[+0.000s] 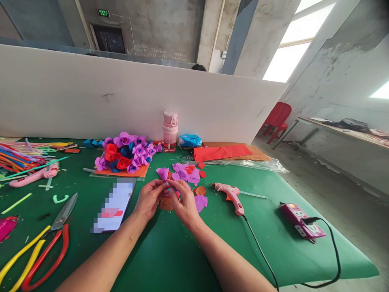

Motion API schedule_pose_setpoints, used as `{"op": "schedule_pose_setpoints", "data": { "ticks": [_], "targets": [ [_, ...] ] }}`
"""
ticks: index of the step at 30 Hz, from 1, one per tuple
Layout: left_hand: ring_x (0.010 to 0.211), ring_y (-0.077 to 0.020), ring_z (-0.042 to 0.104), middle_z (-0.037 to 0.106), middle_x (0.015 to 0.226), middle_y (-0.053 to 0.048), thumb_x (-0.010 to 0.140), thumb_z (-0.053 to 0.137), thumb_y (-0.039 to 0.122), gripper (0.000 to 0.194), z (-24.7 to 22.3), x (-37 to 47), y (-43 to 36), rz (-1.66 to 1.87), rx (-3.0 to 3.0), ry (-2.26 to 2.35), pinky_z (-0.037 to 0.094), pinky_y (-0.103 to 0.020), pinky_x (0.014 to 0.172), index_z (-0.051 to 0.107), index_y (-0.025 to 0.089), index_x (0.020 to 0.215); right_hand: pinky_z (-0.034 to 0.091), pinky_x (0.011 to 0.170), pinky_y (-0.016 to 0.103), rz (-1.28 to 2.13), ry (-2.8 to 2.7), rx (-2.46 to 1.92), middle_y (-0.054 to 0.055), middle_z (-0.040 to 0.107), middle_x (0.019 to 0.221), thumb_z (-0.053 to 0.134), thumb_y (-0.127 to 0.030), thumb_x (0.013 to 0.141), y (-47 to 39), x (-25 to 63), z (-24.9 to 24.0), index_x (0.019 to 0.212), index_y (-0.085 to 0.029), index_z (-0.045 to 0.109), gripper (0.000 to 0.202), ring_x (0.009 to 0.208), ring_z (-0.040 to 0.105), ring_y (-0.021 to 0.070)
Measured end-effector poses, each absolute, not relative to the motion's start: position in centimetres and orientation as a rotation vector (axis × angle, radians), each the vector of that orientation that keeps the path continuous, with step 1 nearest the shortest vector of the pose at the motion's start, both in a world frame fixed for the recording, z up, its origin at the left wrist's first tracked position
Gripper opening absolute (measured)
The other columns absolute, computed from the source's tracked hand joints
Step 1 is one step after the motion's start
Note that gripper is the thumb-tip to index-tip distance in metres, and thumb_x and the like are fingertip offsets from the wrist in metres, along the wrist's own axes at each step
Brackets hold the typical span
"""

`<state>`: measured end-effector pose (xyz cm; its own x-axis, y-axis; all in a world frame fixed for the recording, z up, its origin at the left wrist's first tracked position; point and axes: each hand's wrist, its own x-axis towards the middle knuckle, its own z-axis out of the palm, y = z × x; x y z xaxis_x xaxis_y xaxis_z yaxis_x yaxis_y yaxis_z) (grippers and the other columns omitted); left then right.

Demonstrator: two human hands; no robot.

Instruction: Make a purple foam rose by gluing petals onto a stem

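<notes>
Both my hands meet over the middle of the green table [170, 251]. My left hand [150, 198] pinches the base of a small purple paper flower [163, 173], which points up above the fingers. Beside it, my right hand [184, 200] has its thumb and fingers pressed together at the same base; whatever sits between them is too small to make out. Loose purple petals [186, 172] lie just behind the hands, and more purple pieces [201, 202] rest by the right hand. A pink glue gun [229, 194] lies to the right.
Finished paper flowers [124, 150], a phone [117, 205], scissors [62, 215] and coloured sticks [21, 158] are on the left. A pink bottle [170, 132] stands by the white partition [121, 93]. A power socket block [302, 221] with a cable lies at right.
</notes>
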<state>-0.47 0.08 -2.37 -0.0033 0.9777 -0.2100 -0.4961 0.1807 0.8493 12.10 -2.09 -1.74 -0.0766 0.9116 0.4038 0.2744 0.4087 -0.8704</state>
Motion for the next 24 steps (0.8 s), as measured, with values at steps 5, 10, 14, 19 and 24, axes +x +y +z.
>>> {"op": "schedule_pose_setpoints", "data": {
  "ticks": [5, 10, 14, 19, 24],
  "targets": [
    [0.051, -0.0075, 0.059, 0.068, 0.063, 0.000, 0.058, 0.082, 0.019, 0.026, -2.3, -1.0, 0.4, 1.249, 0.608, 0.929, 0.051, -0.017, 0.051, 0.063, 0.012, 0.075, 0.048, 0.074, 0.030, 0.921, -1.325, -1.050, 0.006, 0.067, 0.086, 0.051, -0.036, 0.087, -1.1, 12.6, -2.0, 0.093, -0.017, 0.068, 0.027, 0.081, 0.060, 0.0180],
    [0.050, -0.0067, 0.058, 0.070, 0.068, -0.003, 0.058, 0.083, 0.023, 0.029, -1.9, -0.8, 0.0, 1.211, 0.651, 0.894, 0.049, -0.016, 0.048, 0.063, 0.013, 0.075, 0.045, 0.059, 0.024, 1.087, -1.035, -1.015, -0.001, 0.063, 0.066, 0.068, -0.039, 0.072, 0.6, 13.5, -3.0, 0.073, -0.015, 0.064, 0.024, 0.061, 0.055, 0.0121],
    [0.050, -0.0073, 0.057, 0.070, 0.068, -0.002, 0.059, 0.082, 0.026, 0.028, -1.6, -0.4, -0.3, 1.210, 0.736, 0.919, 0.048, -0.018, 0.048, 0.063, 0.013, 0.074, 0.044, 0.057, 0.024, 1.083, -1.043, -1.027, 0.000, 0.065, 0.064, 0.069, -0.039, 0.072, 0.8, 13.7, -3.0, 0.073, -0.015, 0.070, 0.024, 0.059, 0.055, 0.0121],
    [0.051, -0.0072, 0.056, 0.069, 0.068, -0.002, 0.058, 0.082, 0.025, 0.028, -1.6, -0.6, -0.2, 1.253, 0.773, 0.947, 0.047, -0.018, 0.049, 0.064, 0.013, 0.076, 0.048, 0.069, 0.027, 1.208, -0.964, -0.971, 0.003, 0.070, 0.074, 0.070, -0.042, 0.071, 0.7, 14.0, -2.4, 0.082, -0.017, 0.074, 0.028, 0.068, 0.060, 0.0139],
    [0.050, -0.0070, 0.056, 0.069, 0.067, -0.001, 0.058, 0.083, 0.026, 0.029, -1.9, -0.9, 0.2, 1.276, 0.710, 0.941, 0.048, -0.018, 0.049, 0.064, 0.012, 0.075, 0.048, 0.062, 0.026, 1.490, -0.810, -0.878, 0.000, 0.065, 0.065, 0.069, -0.053, 0.069, 0.8, 14.5, -1.8, 0.075, -0.017, 0.068, 0.036, 0.057, 0.057, 0.0106]
  ]
}}
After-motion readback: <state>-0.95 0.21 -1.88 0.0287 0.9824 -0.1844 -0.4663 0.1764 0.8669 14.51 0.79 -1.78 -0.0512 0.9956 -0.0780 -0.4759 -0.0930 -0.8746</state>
